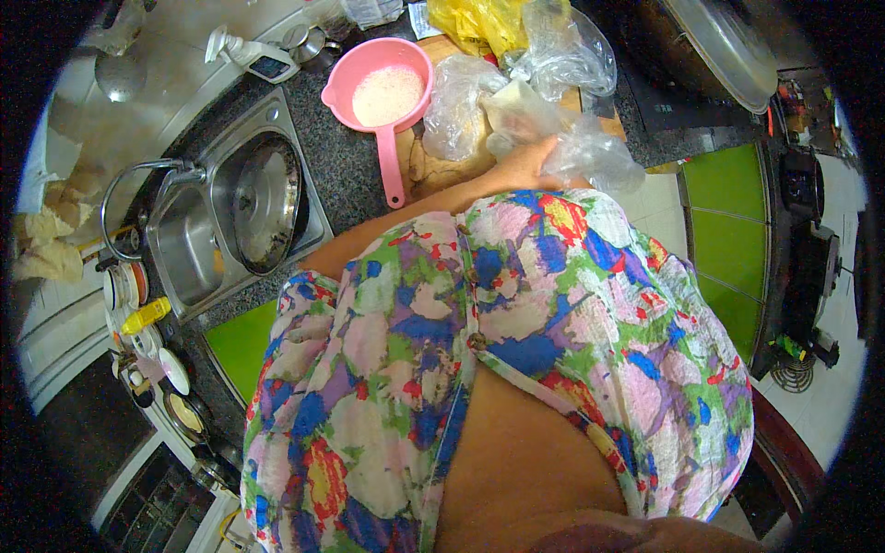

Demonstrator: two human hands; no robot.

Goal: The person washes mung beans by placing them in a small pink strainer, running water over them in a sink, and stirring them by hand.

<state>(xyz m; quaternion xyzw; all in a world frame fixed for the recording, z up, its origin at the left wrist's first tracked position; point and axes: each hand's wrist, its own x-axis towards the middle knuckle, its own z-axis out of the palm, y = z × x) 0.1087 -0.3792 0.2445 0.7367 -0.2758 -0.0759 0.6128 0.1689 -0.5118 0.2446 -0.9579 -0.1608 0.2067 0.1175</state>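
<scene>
My left hand (534, 160) reaches across the front of my body to crumpled clear plastic bags; its fingers are hidden among them, so its grip does not show. A clear bag (598, 155) lies against the hand, and a pale, partly wrapped item (522, 114) is just beyond it. Another clear bag (456, 104) rests on the wooden board (432, 169). Left of these stands a pink plastic strainer or scoop (393, 155) with white grains, apparently rice (388, 95), in it. My right hand cannot be made out; the bags and my patterned shirt cover that side.
A steel double sink (187, 245) with a large pan (266, 204) in it is at the left. A yellow plastic bag (477, 24) and more clear plastic (567, 55) lie at the board's far side. A dark cooktop (674, 117) and a large lid (726, 52) are at the right.
</scene>
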